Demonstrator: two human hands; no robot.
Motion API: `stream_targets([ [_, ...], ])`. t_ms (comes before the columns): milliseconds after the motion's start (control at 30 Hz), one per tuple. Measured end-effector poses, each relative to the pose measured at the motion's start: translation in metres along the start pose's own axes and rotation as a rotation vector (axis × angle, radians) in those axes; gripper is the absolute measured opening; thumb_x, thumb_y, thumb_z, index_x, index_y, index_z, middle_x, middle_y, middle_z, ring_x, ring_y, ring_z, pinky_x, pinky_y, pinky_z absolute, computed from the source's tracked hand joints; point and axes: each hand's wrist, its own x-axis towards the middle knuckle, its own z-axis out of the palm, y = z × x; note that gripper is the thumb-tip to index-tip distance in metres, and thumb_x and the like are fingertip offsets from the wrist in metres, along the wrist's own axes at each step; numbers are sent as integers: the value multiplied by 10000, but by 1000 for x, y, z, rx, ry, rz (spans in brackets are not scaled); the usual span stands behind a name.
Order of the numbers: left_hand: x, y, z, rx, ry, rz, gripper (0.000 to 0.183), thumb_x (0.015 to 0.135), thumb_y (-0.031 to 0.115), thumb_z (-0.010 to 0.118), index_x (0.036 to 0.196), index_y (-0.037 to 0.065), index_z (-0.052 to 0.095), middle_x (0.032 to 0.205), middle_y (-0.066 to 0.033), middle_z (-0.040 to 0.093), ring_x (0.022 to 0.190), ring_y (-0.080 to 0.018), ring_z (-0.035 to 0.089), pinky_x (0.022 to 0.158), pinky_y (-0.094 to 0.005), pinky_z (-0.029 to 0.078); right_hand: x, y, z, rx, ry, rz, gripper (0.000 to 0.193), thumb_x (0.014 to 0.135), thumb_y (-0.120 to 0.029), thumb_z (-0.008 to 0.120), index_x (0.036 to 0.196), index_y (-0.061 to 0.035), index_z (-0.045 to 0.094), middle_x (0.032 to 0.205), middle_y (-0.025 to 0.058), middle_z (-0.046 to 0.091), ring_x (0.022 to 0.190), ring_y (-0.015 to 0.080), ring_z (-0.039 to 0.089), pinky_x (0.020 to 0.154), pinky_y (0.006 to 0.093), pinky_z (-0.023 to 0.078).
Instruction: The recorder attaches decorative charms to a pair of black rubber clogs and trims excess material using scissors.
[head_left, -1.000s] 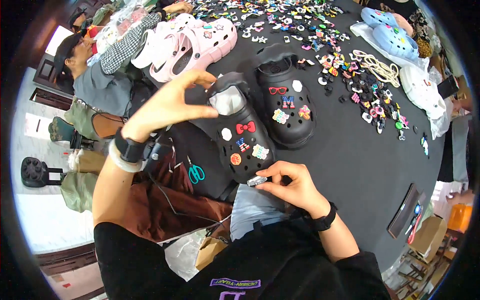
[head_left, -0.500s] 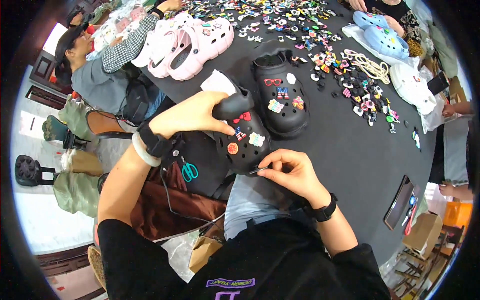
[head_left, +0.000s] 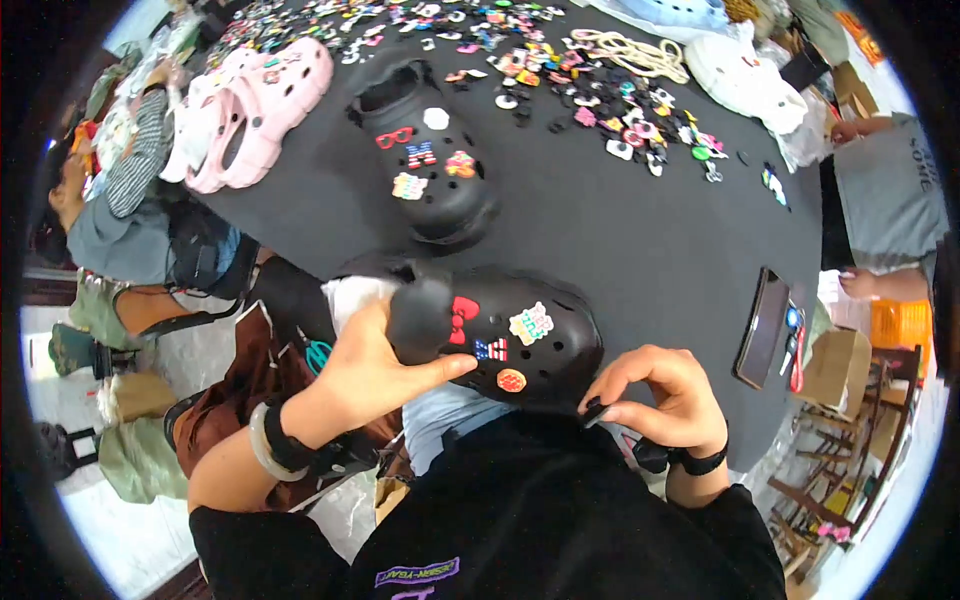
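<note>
My left hand (head_left: 362, 372) grips a black clog (head_left: 570, 345) near its heel strap, the thumb resting on the side of the upper. The clog lies on its side at the table's near edge, its toe pointing right. A red bow charm (head_left: 461, 320), a pastel lettered charm (head_left: 531, 323), a flag-patterned letter charm (head_left: 491, 349) and a round red-orange charm (head_left: 511, 380) sit in its holes. Just off the toe, my right hand (head_left: 665, 400) pinches a small dark piece (head_left: 594, 410) whose face is hidden. Beyond stands a second black clog (head_left: 455, 212) carrying several charms.
Loose charms (head_left: 600, 110) spread over the dark table (head_left: 640, 270). Pink clogs (head_left: 285, 110) stand at far left, a white clog (head_left: 745, 85) and rope (head_left: 640, 50) at far right. A phone (head_left: 764, 325) lies near the right edge. People sit left and stand right.
The held clog has swung from toe-toward-me to toe-right. My right hand has moved right and down, still pinching the dark piece. My view has turned, shifting the surroundings.
</note>
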Motion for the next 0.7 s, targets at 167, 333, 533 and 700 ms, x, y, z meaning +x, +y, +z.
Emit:
stream_targets([
  [167, 19, 2, -7, -77, -338, 22, 541, 748, 123, 811, 1206, -11, 557, 1143, -90, 641, 1036, -164, 593, 938, -328, 470, -3, 10, 1, -323, -23, 59, 127, 852, -42, 674, 973, -23, 643, 861, 79, 663, 728, 174, 649, 665, 292, 521],
  [333, 40, 2, -20, -381, -634, -279, 598, 810, 17, 731, 1339, -22, 455, 1300, -92, 550, 1213, -169, 495, 1063, -335, 370, -3, 18, 7, -302, 48, 117, 159, 832, -64, 689, 981, -29, 647, 868, 80, 646, 711, 165, 635, 657, 288, 514],
  [533, 32, -7, 18, -811, -608, -344, 680, 798, -16, 712, 1402, 43, 406, 1337, -68, 523, 1262, -182, 458, 1073, -343, 354, 0, 24, 4, -347, 183, 150, 175, 798, -64, 710, 963, -41, 657, 878, 70, 631, 743, 148, 609, 658, 273, 483],
  [700, 16, -20, 36, -939, -470, -338, 734, 766, 3, 721, 1420, 41, 388, 1374, -70, 481, 1292, -193, 419, 1086, -339, 323, 2, 30, 1, -307, 208, 20, 179, 801, -48, 720, 969, -37, 660, 924, 79, 627, 786, 149, 606, 678, 272, 481],
])
